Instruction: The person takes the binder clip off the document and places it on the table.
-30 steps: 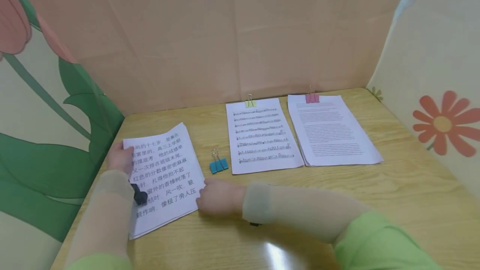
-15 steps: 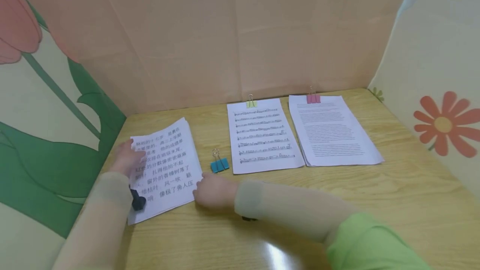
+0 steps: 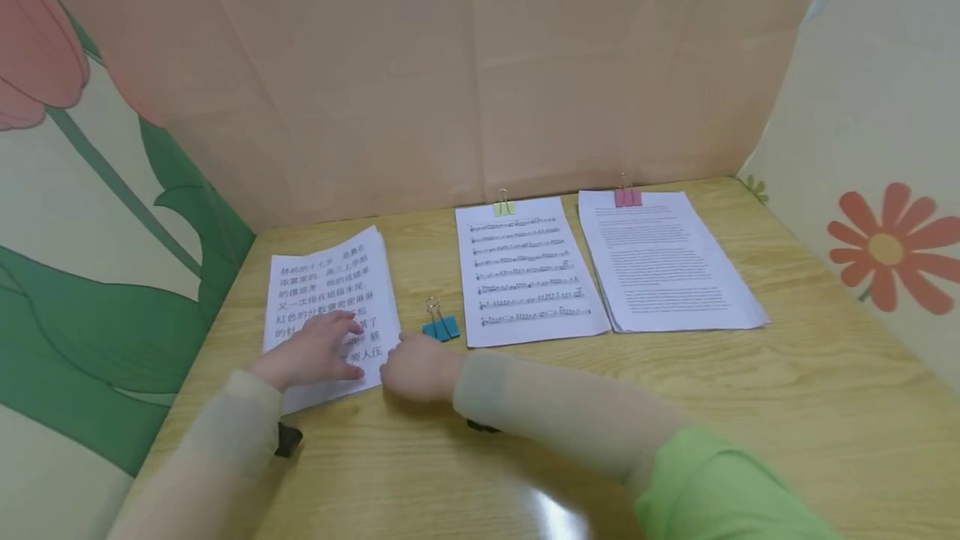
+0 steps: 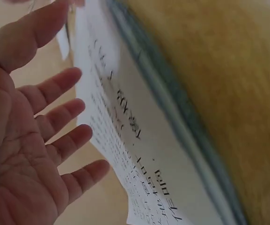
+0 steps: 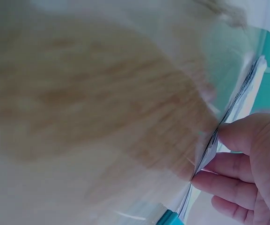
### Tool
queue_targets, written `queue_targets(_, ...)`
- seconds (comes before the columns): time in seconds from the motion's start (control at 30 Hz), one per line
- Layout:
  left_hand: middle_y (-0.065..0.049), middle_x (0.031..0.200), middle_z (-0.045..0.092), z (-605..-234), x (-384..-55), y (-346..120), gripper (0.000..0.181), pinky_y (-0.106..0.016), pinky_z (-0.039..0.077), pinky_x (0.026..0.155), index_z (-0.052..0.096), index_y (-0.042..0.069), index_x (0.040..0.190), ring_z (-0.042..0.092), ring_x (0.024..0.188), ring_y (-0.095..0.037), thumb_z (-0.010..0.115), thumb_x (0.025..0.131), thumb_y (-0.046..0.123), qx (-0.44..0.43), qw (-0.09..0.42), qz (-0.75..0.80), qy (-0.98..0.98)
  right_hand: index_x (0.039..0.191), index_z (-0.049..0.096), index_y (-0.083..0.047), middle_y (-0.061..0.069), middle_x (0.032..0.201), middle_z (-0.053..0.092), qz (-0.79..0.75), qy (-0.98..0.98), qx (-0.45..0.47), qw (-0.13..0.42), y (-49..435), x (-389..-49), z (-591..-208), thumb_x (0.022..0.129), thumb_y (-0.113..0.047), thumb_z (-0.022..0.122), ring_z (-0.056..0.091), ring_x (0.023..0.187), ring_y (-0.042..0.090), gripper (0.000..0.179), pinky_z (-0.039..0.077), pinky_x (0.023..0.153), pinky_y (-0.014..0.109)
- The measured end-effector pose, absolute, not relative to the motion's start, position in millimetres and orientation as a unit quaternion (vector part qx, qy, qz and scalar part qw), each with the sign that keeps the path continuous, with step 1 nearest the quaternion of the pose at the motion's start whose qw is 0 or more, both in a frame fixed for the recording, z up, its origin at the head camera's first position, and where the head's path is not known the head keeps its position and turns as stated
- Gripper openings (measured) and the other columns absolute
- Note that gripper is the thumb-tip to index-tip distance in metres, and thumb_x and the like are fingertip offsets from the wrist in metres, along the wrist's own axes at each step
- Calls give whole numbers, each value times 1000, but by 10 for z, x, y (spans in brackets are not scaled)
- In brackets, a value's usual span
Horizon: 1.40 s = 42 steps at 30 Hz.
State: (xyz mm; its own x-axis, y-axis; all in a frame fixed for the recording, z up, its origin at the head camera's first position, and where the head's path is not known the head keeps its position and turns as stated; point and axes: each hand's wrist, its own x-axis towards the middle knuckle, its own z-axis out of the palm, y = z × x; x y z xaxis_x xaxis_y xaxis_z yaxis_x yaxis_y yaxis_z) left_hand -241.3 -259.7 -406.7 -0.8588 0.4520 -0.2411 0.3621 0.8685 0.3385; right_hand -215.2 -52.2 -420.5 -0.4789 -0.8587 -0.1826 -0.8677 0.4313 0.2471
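Note:
A stack of paper (image 3: 322, 273) printed with large Chinese characters lies at the table's left, slightly askew. My left hand (image 3: 318, 352) is spread over its lower half, hiding some of the print. In the left wrist view, the fingers of that hand (image 4: 41, 126) are apart and hold nothing. My right hand (image 3: 420, 369) is at the stack's lower right edge. Its thumb and fingers pinch the sheets (image 5: 205, 157) at the edge in the right wrist view. Just beyond that hand stands a teal binder clip (image 3: 441, 328), its wire handles up, apart from the paper.
Sheet music (image 3: 532, 282) with a yellow binder clip (image 3: 504, 208) on its top edge lies at the middle back. To its right is a text-printed stack (image 3: 667, 265) with a pink binder clip (image 3: 628, 197). Walls border the wooden table (image 3: 600, 457) at back and sides.
My left hand has let go of the stack's left edge and moved right and nearer, over its lower half. The stack has shifted a little away, with my right hand still at its edge.

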Motion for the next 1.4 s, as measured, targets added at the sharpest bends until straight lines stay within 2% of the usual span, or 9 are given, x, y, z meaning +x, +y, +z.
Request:
queue_targets(0.13, -21, 141, 43, -4095, -2351, -2576, 61, -58, 30, 107, 60, 8, 120, 35, 131, -44, 82, 72, 38, 225, 165, 115, 953, 105, 70, -23, -5, 96, 70, 137, 853, -502, 28, -552, -2187, -4202, 98, -29, 54, 64, 95, 11, 19, 39, 104, 36)
queue_targets(0.33, -17, 137, 47, -4129, -2374, -2620, 56, -56, 33, 105, 60, 11, 116, 39, 128, -40, 82, 71, 36, 210, 175, 118, 955, 109, 68, -25, -6, 104, 69, 100, 868, -482, 64, -620, -2199, -4202, 98, -29, 54, 62, 104, 11, 19, 32, 110, 39)
queue_targets(0.47, -15, 133, 49, -4145, -2392, -2647, 57, -55, 37, 102, 59, 12, 116, 43, 124, -37, 83, 71, 37, 199, 182, 121, 955, 107, 69, -26, -7, 103, 69, 107, 873, -472, 61, -671, -2166, -4179, 97, -29, 54, 61, 104, 11, 18, 33, 109, 38)
queue_targets(0.8, -16, 133, 49, -4164, -2440, -2708, 56, -55, 38, 100, 58, 14, 115, 45, 123, -38, 85, 70, 35, 203, 178, 127, 955, 103, 70, -25, -6, 96, 69, 122, 876, -464, 52, -756, -2136, -4220, 97, -29, 54, 60, 92, 11, 18, 41, 94, 30)
queue_targets(0.93, -16, 137, 47, -4166, -2457, -2734, 57, -55, 36, 103, 58, 15, 116, 42, 126, -38, 85, 70, 35, 191, 181, 125, 957, 115, 67, -19, -1, 110, 68, 73, 892, -437, 85, -750, -2132, -4221, 101, -31, 47, 60, 107, 15, 27, 37, 102, 31)
queue_targets(1.07, -16, 139, 46, -4156, -2480, -2751, 57, -56, 34, 105, 58, 15, 117, 40, 129, -39, 85, 70, 37, 186, 187, 123, 957, 134, 55, -15, 6, 134, 57, 51, 898, -425, 101, -688, -2113, -4177, 103, -33, 39, 49, 128, 20, 39, 29, 112, 34)
queue_targets(1.2, -18, 138, 47, -4141, -2509, -2772, 60, -56, 34, 105, 59, 14, 118, 40, 129, -39, 85, 70, 38, 194, 184, 123, 956, 140, 49, -17, 3, 143, 49, 69, 892, -442, 66, -524, -2067, -4108, 101, -32, 44, 43, 133, 20, 42, 30, 111, 38)
queue_targets(1.4, -19, 137, 47, -4144, -2535, -2831, 62, -54, 35, 105, 58, 11, 118, 42, 127, -40, 86, 69, 37, 206, 178, 127, 954, 133, 57, -18, -1, 128, 60, 42, 897, -441, 6, -72, -2056, -3927, 96, -23, 52, 54, 118, 17, 37, 41, 101, 36)
